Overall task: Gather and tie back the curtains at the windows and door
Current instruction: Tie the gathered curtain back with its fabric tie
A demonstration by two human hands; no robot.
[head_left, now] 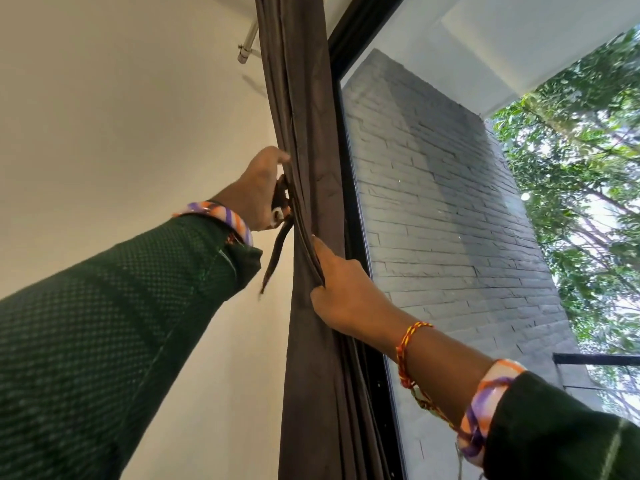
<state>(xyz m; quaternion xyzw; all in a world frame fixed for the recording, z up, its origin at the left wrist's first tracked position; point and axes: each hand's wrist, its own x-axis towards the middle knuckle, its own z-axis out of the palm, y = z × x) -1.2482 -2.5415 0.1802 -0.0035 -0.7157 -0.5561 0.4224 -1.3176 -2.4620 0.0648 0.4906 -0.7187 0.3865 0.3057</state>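
Grey brick wall outside the glass, as I see it from here

I take the brick wall (pixel 450 209) as my landmark: green trees (pixel 581 174) stand to its right, a white soffit (pixel 519 39) hangs above it, a black window frame (pixel 353 209) runs down its left edge, and a plain white wall (pixel 121 116) lies further left.

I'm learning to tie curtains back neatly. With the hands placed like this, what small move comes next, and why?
Probably pass the tie strap around the gathered brown curtain. The left hand holds the strap at the bundle's wall side, its end dangling loose, while the right hand pinches the folds together.
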